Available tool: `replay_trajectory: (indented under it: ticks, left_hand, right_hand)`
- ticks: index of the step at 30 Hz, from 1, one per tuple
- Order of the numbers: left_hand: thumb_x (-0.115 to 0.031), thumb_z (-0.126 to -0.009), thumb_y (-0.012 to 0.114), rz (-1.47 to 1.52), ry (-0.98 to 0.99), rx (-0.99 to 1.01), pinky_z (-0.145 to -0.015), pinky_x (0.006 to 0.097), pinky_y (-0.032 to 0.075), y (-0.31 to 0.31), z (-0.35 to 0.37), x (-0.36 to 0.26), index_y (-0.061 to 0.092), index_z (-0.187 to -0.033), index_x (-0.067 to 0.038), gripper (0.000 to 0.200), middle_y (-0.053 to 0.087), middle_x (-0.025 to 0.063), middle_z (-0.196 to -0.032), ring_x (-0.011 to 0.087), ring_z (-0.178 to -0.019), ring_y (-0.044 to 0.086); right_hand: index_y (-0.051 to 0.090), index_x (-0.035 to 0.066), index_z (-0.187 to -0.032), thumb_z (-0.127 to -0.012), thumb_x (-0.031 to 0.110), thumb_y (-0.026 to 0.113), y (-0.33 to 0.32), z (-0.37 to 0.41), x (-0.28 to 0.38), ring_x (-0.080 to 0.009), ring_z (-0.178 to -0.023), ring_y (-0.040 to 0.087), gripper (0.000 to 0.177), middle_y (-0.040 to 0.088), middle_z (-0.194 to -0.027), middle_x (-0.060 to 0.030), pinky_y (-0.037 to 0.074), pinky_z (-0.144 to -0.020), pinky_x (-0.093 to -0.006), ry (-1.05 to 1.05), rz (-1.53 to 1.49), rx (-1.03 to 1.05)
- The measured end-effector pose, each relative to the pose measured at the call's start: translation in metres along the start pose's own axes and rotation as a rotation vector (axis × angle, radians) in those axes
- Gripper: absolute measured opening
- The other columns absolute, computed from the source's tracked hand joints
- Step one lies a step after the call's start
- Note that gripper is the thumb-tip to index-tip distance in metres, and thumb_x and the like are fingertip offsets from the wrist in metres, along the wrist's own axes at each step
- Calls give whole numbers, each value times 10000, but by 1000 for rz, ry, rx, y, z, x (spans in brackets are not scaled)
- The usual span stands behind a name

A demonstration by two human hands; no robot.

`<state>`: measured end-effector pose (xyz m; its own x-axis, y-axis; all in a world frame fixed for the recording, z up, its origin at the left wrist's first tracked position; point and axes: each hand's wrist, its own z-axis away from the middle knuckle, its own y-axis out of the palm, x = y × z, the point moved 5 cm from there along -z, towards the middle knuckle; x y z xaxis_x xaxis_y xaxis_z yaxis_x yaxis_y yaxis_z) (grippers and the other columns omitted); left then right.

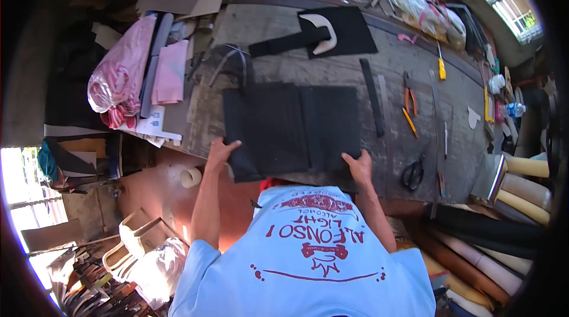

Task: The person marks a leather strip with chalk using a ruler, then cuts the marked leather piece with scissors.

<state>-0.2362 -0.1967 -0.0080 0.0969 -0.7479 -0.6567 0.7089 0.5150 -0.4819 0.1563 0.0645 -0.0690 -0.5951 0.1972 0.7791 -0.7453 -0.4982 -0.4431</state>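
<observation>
A folded sheet of black leather-like material lies near the front edge of the workbench, with a seam or fold line running down its middle. My left hand grips its left edge, thumb on top and fingers underneath, mostly hidden. At the lower right edge, my right hand pinches the same material with the thumb above. Just beyond it lie a black strip and a black square piece with a curved cream-coloured template on top.
On the bench to the right lie orange-handled pliers, a yellow cutter, a yellow-handled screwdriver, black scissors and a narrow black strip. A pink plastic bag sits left; material rolls lie lower right.
</observation>
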Motion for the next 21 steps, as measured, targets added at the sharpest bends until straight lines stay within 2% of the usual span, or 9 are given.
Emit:
replay_trajectory:
  ticks: [2, 6, 8, 11, 13, 16, 18, 20, 21]
  left_hand:
    - [-186, -804, 816, 265, 97, 167, -757, 355, 595, -3, -12, 15, 519, -1281, 142, 651, 680, 220, -1128, 269, -936, 711]
    - [-173, -815, 804, 390, 147, 230, -918, 382, 554, -1, -31, 41, 489, -1336, 116, 675, 649, 223, -1216, 278, -1068, 670]
    - [-186, -825, 795, 417, 197, 255, -950, 387, 537, 4, -44, 62, 481, -1348, 112, 679, 642, 229, -1235, 287, -1097, 660]
    - [-220, -852, 776, 491, 193, 317, -980, 393, 521, 12, -56, 80, 482, -1355, 103, 666, 642, 231, -1240, 285, -1121, 650]
    - [-247, -871, 763, 423, 242, 334, -966, 393, 527, 17, -63, 89, 484, -1356, 100, 658, 640, 231, -1247, 282, -1118, 653]
    - [-229, -906, 743, 633, 17, 364, -947, 370, 543, 0, -21, 61, 491, -1344, 99, 603, 648, 195, -1219, 239, -1083, 654]
    - [-253, -913, 737, 632, 61, 327, -939, 369, 544, 11, -27, 81, 500, -1335, 96, 597, 648, 195, -1214, 234, -1079, 652]
    - [-256, -922, 726, 597, 109, 288, -937, 373, 539, 9, -31, 91, 508, -1332, 92, 580, 651, 196, -1211, 238, -1075, 650]
    - [-247, -927, 717, 565, 126, 278, -940, 376, 533, 5, -23, 89, 511, -1333, 90, 566, 655, 197, -1210, 244, -1073, 650]
  right_hand:
    - [581, -110, -1200, -816, 56, 781, 12, 7, -11, -254, -947, 692, 463, 694, -1072, -168, 557, -794, -342, 66, -391, -24]
    - [532, -68, -1289, -814, -8, 757, 12, 31, -11, -227, -941, 679, 529, 678, -1082, -140, 564, -810, -360, 322, -592, -365]
    - [545, -43, -1306, -830, -33, 724, 16, 20, -27, -221, -953, 678, 509, 677, -1097, -128, 561, -833, -342, 274, -872, -210]
    - [579, -35, -1285, -863, -31, 681, 50, 78, 118, -222, -930, 681, 435, 681, -1092, -111, 560, -829, -328, -44, -715, -68]
    - [622, -13, -1238, -891, 18, 661, 98, 103, 167, -212, -941, 678, 351, 688, -1078, -105, 557, -820, -329, -347, -19, 40]
    - [654, 53, -1228, -836, 116, 687, 203, 130, 195, -374, -1020, 596, 398, 661, -1074, -179, 467, -894, -440, -784, 590, 323]
    - [646, 61, -1257, -850, 187, 726, 239, 137, 165, -354, -1121, 577, 433, 647, -1155, -168, 460, -928, -444, -923, 549, 597]
    - [640, 47, -1265, -864, 211, 750, 224, 143, 180, -345, -1140, 570, 447, 634, -1191, -172, 456, -970, -455, -804, 201, 528]
    - [638, 33, -1254, -868, 202, 757, 212, 137, 181, -343, -1130, 573, 438, 626, -1197, -176, 460, -976, -453, -829, 212, 306]
